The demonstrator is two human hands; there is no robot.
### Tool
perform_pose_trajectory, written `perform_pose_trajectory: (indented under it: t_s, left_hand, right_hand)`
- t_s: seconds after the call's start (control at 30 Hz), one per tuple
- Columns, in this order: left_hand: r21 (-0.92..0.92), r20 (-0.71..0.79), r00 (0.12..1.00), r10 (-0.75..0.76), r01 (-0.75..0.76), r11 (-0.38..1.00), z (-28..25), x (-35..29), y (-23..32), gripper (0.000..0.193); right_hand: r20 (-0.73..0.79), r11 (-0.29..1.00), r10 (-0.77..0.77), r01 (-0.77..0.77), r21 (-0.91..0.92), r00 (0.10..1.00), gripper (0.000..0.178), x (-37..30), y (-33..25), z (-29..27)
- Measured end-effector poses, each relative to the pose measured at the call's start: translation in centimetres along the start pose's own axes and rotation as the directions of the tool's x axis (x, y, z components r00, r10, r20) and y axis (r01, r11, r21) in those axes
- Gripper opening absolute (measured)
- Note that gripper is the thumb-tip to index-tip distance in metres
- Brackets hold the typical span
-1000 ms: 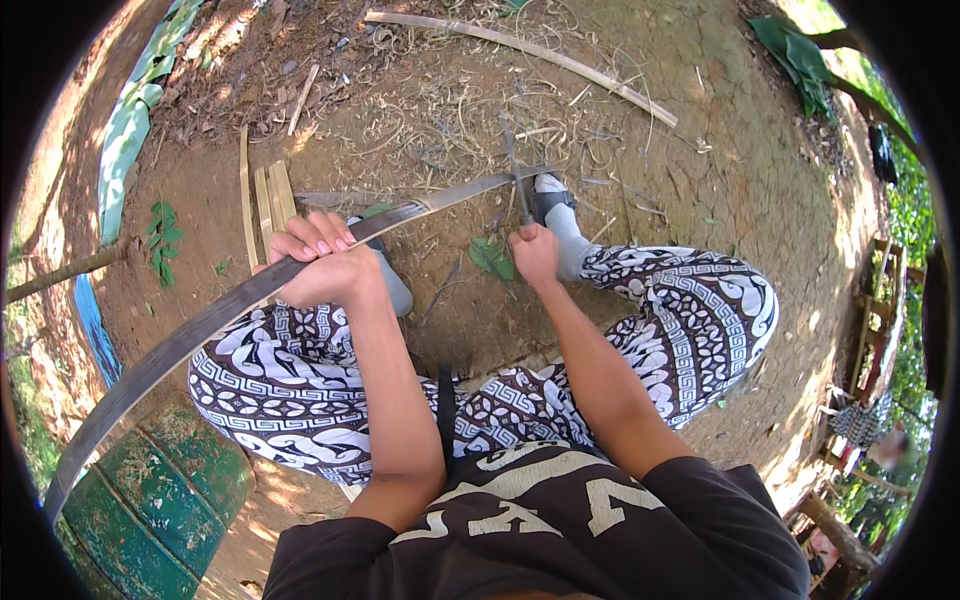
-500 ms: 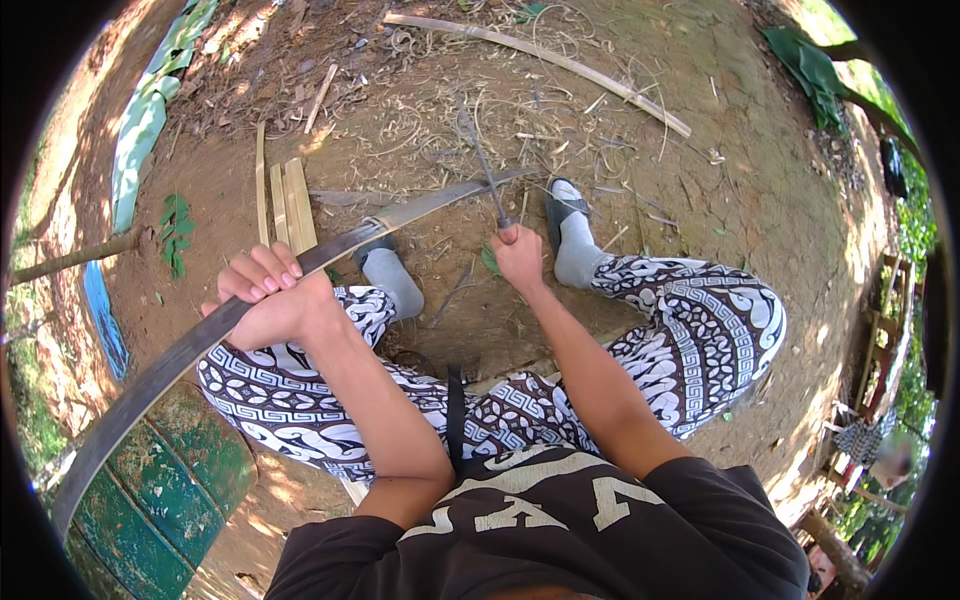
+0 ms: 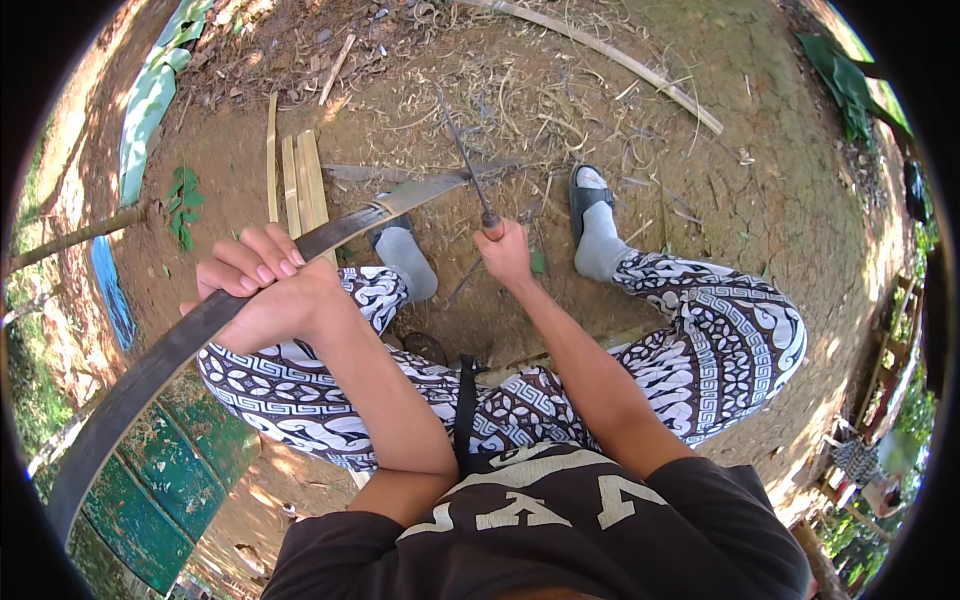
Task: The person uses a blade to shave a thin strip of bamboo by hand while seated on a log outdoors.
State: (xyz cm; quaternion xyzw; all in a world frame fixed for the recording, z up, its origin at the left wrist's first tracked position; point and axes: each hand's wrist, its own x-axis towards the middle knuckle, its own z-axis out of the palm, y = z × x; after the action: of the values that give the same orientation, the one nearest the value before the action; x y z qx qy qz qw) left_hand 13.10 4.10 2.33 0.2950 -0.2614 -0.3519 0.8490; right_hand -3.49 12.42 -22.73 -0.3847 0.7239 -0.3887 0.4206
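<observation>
My left hand [image 3: 262, 290] grips a long, flat, dark bamboo strip [image 3: 140, 375] that runs from the lower left up to the ground between my feet. My right hand [image 3: 507, 255] is closed on the handle of a thin knife [image 3: 465, 165] whose blade points away from me and crosses the far end of the strip. I sit with my knees apart in black-and-white patterned trousers [image 3: 720, 340], grey socks and sandals [image 3: 585, 195].
Several split bamboo slats [image 3: 297, 175] lie on the dirt beyond my left knee. A long bamboo pole [image 3: 620, 60] lies at the back. A green painted board [image 3: 160, 480] is at the lower left. Dry shavings litter the ground.
My left hand has slid back along the strip toward me and to the left. My right hand has raised the knife so that its blade now stands across the strip's far end.
</observation>
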Motion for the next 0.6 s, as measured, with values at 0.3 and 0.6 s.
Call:
perform_pose_trajectory:
  t_s: [0.3, 0.6]
  left_hand:
    - [0.032, -0.002, 1.0, -0.02, 0.02, 0.999, 0.1, 1.1, -1.3, 0.058]
    - [0.029, -0.088, 0.995, -0.036, 0.039, 0.999, -1.4, 2.7, -1.2, 0.047]
  right_hand:
    - [-0.185, 0.952, 0.267, -0.289, -0.099, 0.946, 0.028, 2.4, 10.3, -0.5]
    - [-0.183, 0.938, 0.306, -0.329, -0.11, 0.934, 0.022, 4.4, 9.1, 0.6]
